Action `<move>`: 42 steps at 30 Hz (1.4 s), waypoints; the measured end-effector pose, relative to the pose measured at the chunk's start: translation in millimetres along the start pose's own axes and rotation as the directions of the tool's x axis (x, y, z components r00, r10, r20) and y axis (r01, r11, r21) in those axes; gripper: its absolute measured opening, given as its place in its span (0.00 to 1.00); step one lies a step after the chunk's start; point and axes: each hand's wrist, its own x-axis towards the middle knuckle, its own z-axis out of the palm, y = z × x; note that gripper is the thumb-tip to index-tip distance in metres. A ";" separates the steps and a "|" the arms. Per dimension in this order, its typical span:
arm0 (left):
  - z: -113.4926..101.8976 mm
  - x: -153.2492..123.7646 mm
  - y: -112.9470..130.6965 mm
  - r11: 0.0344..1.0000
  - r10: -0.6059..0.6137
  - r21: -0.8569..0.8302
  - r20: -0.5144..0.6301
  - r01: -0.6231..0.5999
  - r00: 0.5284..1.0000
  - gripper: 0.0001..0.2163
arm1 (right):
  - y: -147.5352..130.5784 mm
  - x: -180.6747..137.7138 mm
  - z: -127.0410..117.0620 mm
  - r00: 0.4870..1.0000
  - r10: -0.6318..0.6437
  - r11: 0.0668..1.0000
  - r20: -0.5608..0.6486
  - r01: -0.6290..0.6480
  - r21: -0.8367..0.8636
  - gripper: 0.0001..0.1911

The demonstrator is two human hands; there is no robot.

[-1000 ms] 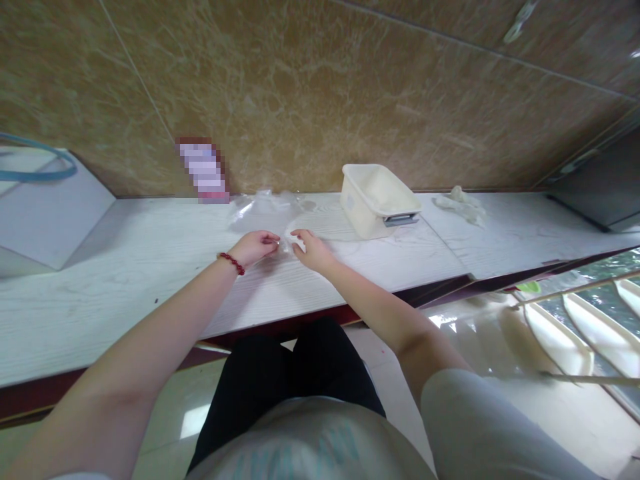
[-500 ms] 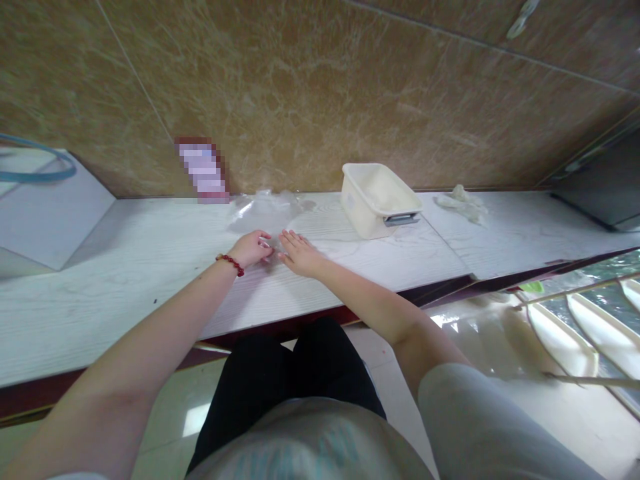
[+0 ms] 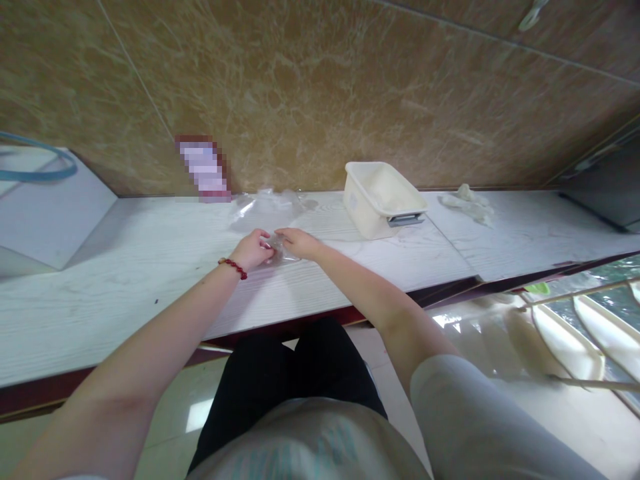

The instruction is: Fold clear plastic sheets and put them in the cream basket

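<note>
My left hand [image 3: 254, 249], with a red bead bracelet [image 3: 233, 268] at its wrist, is closed with curled fingers at the near edge of a small clear plastic bag [image 3: 286, 253]. From the other side my right hand [image 3: 300, 244] holds the same bag, thumb and fingers brought together on it. The bag lies low over the white wood-grain counter [image 3: 300, 293], and the fingers partly cover it. Just behind the hands, several flat clear plastic bags [image 3: 270, 208] lie loosely near the wall.
A cream plastic bin [image 3: 367, 210] with a grey handle stands right of the hands. Crumpled pale gloves or cloth [image 3: 470, 203] lie farther right. At the left is a white box [image 3: 55, 213] with a blue band. Below right stands a rack of white trays [image 3: 567, 340].
My right hand has gone from flat, outstretched fingers to a pinch on the clear bag. More of the bag shows between the hands. My left hand has hardly moved.
</note>
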 end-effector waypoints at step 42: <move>22.6 -43.8 -30.8 0.748 0.461 0.448 0.180 -0.490 0.869 0.29 | -0.7 -16.9 4.5 0.958 -0.288 0.951 0.000 0.287 -0.112 0.15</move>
